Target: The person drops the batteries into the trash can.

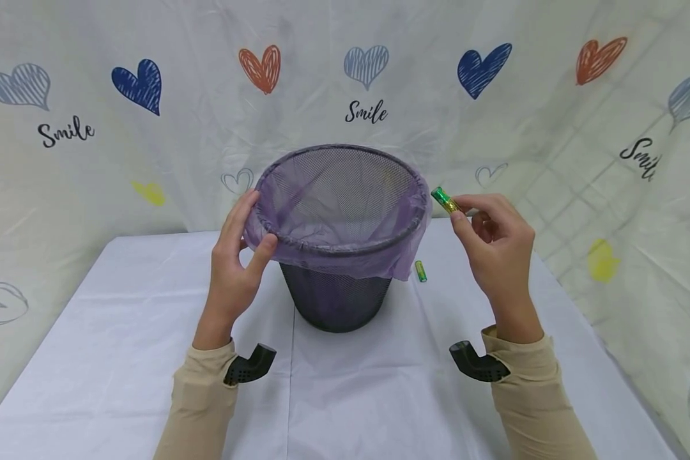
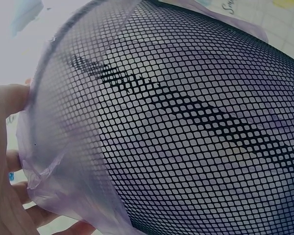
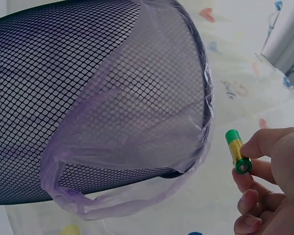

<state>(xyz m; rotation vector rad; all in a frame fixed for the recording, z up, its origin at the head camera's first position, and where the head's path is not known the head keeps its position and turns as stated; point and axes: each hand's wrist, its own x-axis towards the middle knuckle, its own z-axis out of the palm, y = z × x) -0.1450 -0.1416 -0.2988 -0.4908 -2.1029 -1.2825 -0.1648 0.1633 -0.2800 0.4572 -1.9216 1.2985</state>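
A black mesh wastebasket (image 1: 336, 297) stands upright on the white-covered table, lined with a thin purple bag (image 1: 345, 260) folded over its rim. My left hand (image 1: 234, 259) rests against the left of the rim, its fingers spread and fairly straight, touching the bag; in the left wrist view its thumb (image 2: 14, 98) is at the rim. To the right of the basket my right hand (image 1: 497, 239) pinches a green and gold battery (image 3: 236, 152) between thumb and fingertips, beside the rim and outside the basket.
Another green and gold battery (image 1: 421, 271) lies on the table (image 1: 351, 396) to the right of the basket. Behind the table hangs a pale cloth (image 1: 310, 121) printed with hearts and lettering. A black wrist mount (image 1: 250, 364) sits on each sleeve.
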